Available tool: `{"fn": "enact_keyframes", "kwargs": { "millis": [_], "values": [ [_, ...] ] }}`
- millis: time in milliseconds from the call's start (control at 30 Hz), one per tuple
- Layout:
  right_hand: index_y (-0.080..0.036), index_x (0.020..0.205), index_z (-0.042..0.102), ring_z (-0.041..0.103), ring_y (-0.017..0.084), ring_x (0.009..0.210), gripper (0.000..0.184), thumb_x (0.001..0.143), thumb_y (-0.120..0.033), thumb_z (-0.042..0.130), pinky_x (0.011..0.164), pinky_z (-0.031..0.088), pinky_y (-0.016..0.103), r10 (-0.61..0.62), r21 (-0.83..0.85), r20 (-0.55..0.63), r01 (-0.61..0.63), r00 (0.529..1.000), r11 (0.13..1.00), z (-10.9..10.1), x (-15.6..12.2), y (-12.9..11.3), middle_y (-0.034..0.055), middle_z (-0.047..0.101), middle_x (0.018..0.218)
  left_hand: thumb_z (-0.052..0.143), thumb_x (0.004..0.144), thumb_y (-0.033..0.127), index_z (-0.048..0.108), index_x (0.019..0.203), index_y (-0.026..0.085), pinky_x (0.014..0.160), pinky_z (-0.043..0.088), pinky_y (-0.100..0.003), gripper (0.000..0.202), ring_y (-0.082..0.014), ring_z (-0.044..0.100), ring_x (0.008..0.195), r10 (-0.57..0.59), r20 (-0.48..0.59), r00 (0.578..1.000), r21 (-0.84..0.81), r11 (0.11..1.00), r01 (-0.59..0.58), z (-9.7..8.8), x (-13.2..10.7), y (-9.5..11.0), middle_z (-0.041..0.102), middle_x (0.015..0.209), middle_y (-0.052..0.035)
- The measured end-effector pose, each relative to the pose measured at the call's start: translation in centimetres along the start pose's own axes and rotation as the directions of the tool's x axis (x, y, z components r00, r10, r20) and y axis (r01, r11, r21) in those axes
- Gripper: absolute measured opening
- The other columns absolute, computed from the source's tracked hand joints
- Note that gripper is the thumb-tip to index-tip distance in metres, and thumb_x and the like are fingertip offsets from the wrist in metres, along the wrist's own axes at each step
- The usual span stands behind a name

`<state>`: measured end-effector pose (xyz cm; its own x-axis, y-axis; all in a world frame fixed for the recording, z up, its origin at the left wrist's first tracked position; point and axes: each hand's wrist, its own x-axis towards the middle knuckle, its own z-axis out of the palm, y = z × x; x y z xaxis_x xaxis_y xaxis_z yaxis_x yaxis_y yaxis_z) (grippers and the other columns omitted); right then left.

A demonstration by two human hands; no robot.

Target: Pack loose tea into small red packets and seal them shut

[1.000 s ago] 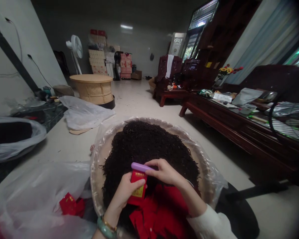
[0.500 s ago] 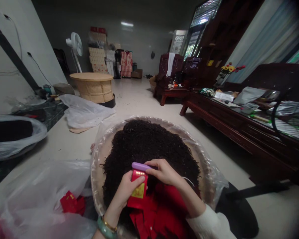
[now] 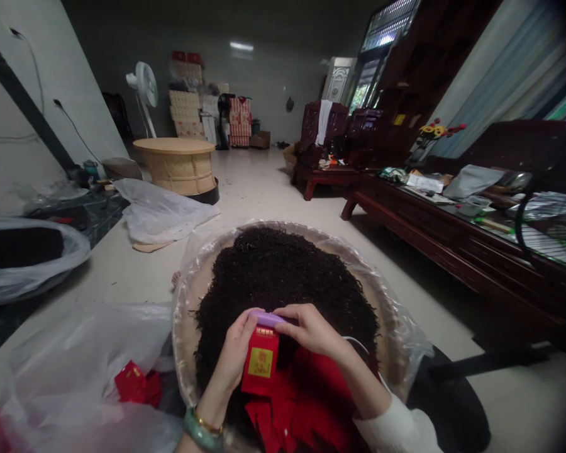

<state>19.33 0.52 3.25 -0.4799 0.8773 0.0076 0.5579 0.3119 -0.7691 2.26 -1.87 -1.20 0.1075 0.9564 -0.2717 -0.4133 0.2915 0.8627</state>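
A small purple bag sealer (image 3: 266, 318) lies across the top edge of a red packet (image 3: 260, 358) with a yellow square and gold characters. My right hand (image 3: 311, 327) grips the sealer's right end between thumb and fingers. At its left end, my left hand (image 3: 238, 346) is closed, thumb on the sealer at the packet's upper corner; its other fingers are partly hidden. A white cord (image 3: 357, 343) runs by my right wrist. Below my hands more red packets (image 3: 311, 402) lie heaped, over dark dry tea leaves (image 3: 283, 270) in a round basket (image 3: 183, 352) lined with clear plastic.
Left of the basket is a clear plastic bag (image 3: 75, 377) with red packets (image 3: 136, 384) in it. Another plastic-lined container (image 3: 70, 251) of dark leaves stands farther left. A low wooden table (image 3: 419, 236) with clutter runs along the right. A black round base (image 3: 453, 402) sits beside the basket.
My left thumb has moved up from the packet's front to the sealer's left end, uncovering the yellow square. My right hand keeps its grip, almost in place.
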Motion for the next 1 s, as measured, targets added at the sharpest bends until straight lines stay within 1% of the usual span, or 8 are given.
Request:
{"fn": "enact_keyframes", "kwargs": {
  "millis": [167,300,533,833,933,1000],
  "values": [
    [-0.019,0.101,0.072,0.066,0.023,0.086,0.023,0.085,-0.029,0.059,0.073,0.044,0.027,0.008,0.001,0.002,-0.008,1.000,1.000,0.15,-0.01,0.20,0.0058,0.074,0.097,0.073,0.064,0.058,0.063,0.095,0.015,0.059,0.045,-0.023,0.054,-0.0128,0.060,0.063,0.007,0.006,1.000,0.009,1.000,-0.007,-0.28,-0.03,-0.08,0.069,0.082,-0.0020],
    [-0.018,0.100,0.072,0.066,0.022,0.083,0.023,0.085,-0.029,0.060,0.071,0.044,0.027,0.015,-0.007,0.008,-0.015,1.000,1.000,0.20,0.02,0.08,0.0056,0.073,0.094,0.074,0.064,0.057,0.063,0.096,0.015,0.060,0.045,-0.023,0.054,-0.0126,0.059,0.064,0.010,-0.003,1.000,0.005,1.000,-0.010,-0.40,-0.09,-0.03,0.070,0.085,-0.0027],
    [-0.017,0.100,0.072,0.065,0.021,0.082,0.022,0.085,-0.029,0.060,0.069,0.043,0.026,0.012,-0.020,0.014,-0.011,1.000,1.000,0.34,0.04,0.07,0.0055,0.073,0.093,0.074,0.063,0.057,0.062,0.096,0.015,0.057,0.044,-0.022,0.055,-0.0121,0.058,0.061,0.009,0.000,1.000,-0.001,1.000,-0.009,-0.39,-0.10,0.04,0.069,0.079,-0.0018],
    [-0.018,0.099,0.072,0.064,0.020,0.081,0.022,0.086,-0.030,0.059,0.069,0.043,0.025,0.010,-0.030,0.012,-0.009,1.000,1.000,0.38,0.11,-0.12,0.0046,0.073,0.091,0.074,0.063,0.057,0.062,0.096,0.015,0.059,0.046,-0.023,0.055,-0.0137,0.061,0.064,0.002,-0.014,1.000,0.007,1.000,-0.001,-0.39,-0.22,0.22,0.070,0.082,-0.0028],
    [-0.019,0.098,0.072,0.064,0.021,0.082,0.021,0.086,-0.030,0.058,0.071,0.044,0.026,0.013,-0.025,-0.005,-0.014,1.000,1.000,0.40,0.11,-0.20,0.0048,0.073,0.092,0.073,0.064,0.058,0.060,0.100,0.015,0.062,0.049,-0.025,0.058,-0.0158,0.065,0.065,-0.042,0.014,0.999,0.024,0.999,0.042,-0.27,-0.35,0.18,0.070,0.083,-0.0041],
    [-0.019,0.100,0.072,0.065,0.021,0.083,0.022,0.086,-0.029,0.058,0.073,0.045,0.027,0.017,-0.012,-0.018,-0.018,1.000,1.000,0.32,0.13,-0.09,0.0052,0.073,0.094,0.077,0.059,0.055,0.057,0.103,0.015,0.061,0.051,-0.028,0.063,-0.0182,0.068,0.062,-0.103,0.060,0.993,0.077,0.992,0.098,-0.29,-0.43,0.05,0.070,0.083,-0.0050]
  ]
}}
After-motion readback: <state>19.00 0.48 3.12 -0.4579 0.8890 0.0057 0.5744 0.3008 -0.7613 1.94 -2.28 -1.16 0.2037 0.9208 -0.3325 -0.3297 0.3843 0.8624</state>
